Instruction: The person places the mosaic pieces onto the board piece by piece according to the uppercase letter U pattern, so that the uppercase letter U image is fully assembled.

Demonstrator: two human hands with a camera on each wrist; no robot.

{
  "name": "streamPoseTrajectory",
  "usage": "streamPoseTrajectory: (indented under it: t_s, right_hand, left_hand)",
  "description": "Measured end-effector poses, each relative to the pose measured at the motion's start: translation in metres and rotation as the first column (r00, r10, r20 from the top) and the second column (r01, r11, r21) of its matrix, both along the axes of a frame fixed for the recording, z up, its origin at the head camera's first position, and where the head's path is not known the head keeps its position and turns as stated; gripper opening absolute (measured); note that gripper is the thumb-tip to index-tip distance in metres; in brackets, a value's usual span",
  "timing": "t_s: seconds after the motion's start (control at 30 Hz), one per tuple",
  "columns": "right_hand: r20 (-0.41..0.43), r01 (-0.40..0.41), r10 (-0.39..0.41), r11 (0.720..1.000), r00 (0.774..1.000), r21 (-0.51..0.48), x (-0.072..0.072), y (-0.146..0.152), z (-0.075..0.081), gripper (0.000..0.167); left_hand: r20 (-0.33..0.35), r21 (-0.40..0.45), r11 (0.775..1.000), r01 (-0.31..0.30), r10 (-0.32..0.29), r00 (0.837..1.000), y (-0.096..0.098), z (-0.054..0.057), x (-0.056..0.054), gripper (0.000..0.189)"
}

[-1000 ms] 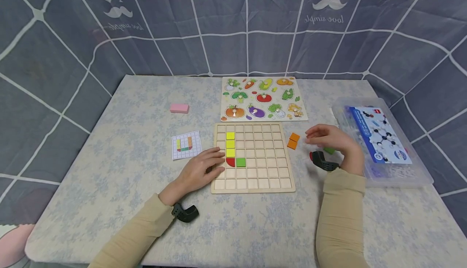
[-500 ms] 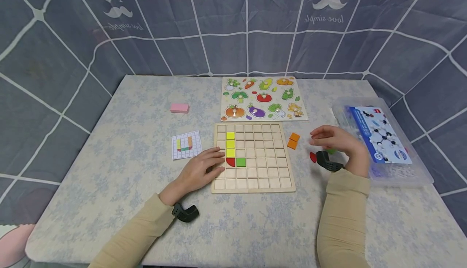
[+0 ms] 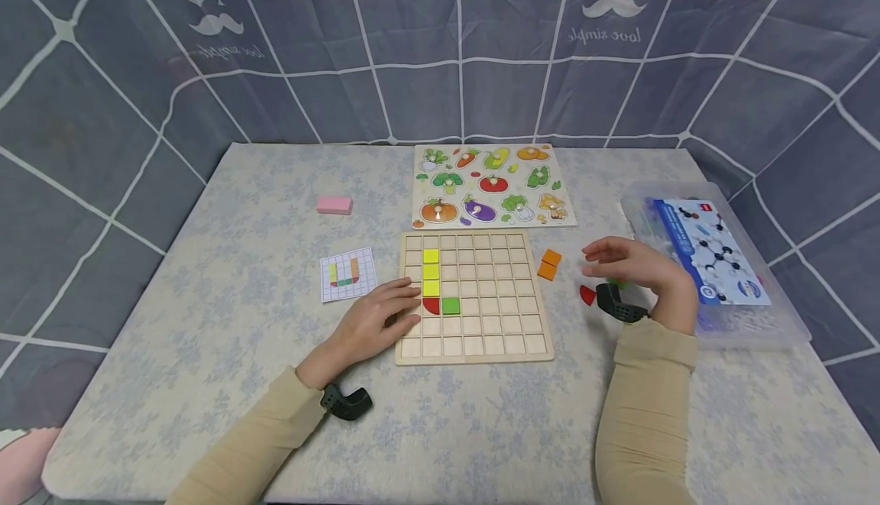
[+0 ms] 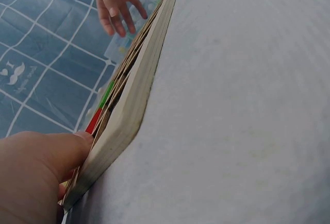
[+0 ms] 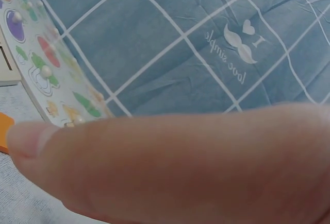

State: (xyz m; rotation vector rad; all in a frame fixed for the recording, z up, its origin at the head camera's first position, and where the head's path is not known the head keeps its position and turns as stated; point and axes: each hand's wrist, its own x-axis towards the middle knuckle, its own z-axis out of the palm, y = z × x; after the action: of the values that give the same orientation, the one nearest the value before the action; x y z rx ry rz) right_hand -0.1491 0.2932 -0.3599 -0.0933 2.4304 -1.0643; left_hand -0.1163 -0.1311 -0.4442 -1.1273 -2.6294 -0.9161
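The person is apparently building the bottom row from the pattern card (image 3: 348,274) on the wooden grid board (image 3: 495,288). The left hand (image 3: 371,320) is resting relaxed on its left edge; the right hand (image 3: 635,264), loosely spread and empty, is hovering by a loose green piece (image 3: 619,284), probably needed next.

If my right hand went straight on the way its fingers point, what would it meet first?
Probably the orange tiles, though your right hand may be high enough to pass over them.
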Motion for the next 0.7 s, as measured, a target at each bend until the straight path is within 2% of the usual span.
streamPoseTrajectory:
  t_s: [0.7]
  right_hand:
    - [0.009,-0.015,0.016,1.000,1.000,-0.027,-0.0027,-0.0027,-0.0028,0.057]
  left_hand:
    - [-0.008,0.001,1.000,-0.001,0.001,1.000,-0.0010,-0.0015,-0.0002,0.031]
